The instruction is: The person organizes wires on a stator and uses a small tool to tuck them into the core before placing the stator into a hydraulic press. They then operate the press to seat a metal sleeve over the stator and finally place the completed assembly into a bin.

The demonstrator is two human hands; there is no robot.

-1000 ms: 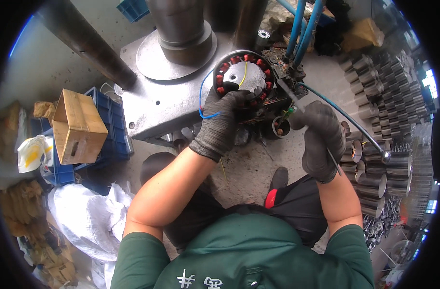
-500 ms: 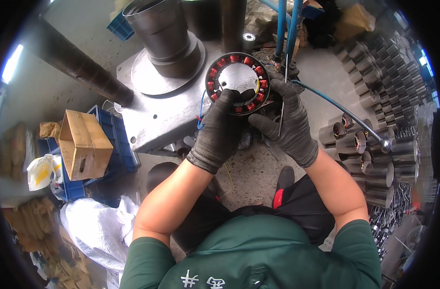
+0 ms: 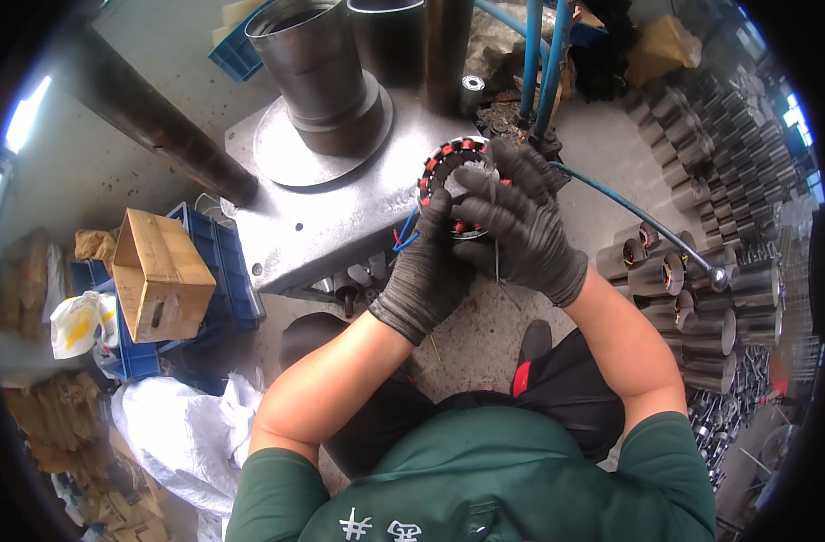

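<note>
A ring-shaped motor stator [image 3: 431,172] with red-copper windings is held over the near edge of the metal machine table. My left hand [image 3: 420,275], in a dark grey glove, grips its lower left side with the thumb up along the ring. Blue lead wires [image 3: 405,240] hang from the stator's left side. My gloved right hand [image 3: 530,235] lies across the stator's right part, its fingers over the opening and hiding much of the windings. A thin metal rod [image 3: 497,260] sticks out below the right hand's fingers; its other end is mostly hidden.
A stepped metal cylinder [image 3: 318,81] stands on the machine table [image 3: 340,212] between dark columns [image 3: 159,126]. Blue pipes [image 3: 548,81] and a ball-ended lever [image 3: 652,221] are at the right. Steel sleeves [image 3: 706,321] are stacked far right. A cardboard box [image 3: 164,280] rests on blue crates at left.
The stator has tilted and shifted slightly right and down, its face turning toward the right. My right hand has moved left, from beside the ring to across it, with the rod along.
</note>
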